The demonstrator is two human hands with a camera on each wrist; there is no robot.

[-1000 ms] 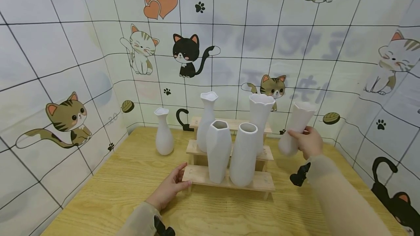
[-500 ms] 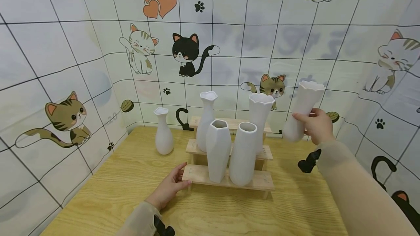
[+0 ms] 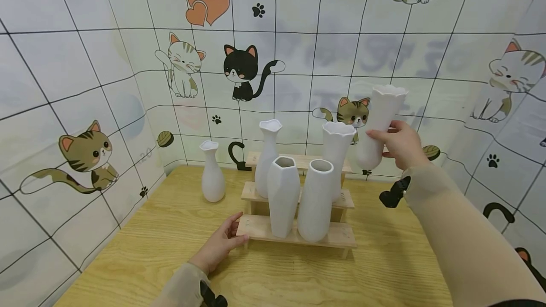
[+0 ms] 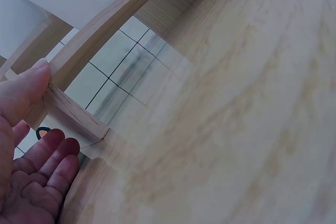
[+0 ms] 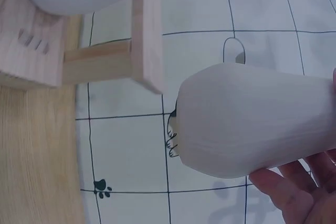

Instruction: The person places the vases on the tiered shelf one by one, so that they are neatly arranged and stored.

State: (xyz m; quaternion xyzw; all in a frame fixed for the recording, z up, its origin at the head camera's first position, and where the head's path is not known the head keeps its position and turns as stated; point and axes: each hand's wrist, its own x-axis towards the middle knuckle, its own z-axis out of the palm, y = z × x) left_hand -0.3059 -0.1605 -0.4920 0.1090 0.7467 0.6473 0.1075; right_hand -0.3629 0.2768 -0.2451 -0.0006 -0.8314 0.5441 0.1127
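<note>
My right fingers [image 3: 377, 134] grip a scallop-rimmed white vase [image 3: 383, 108], tilted and clear of the counter [image 3: 170, 217], at two o'clock from the wooden stand [image 3: 256, 226]. My left fingers [image 3: 232, 220] hold its lowest step at the nine-o'clock end. Four upright vases [image 3: 283, 198] fill its lower two steps; a slim-necked vase [image 3: 213, 179] sits at nine o'clock. Faint reversed writing [image 3: 379, 56] on the wall [image 3: 294, 4] is too dim to read.

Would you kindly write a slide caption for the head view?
Right hand holds a white scalloped-rim vase in the air; left hand grips a three-tier wooden stand bearing four more vases.
</note>
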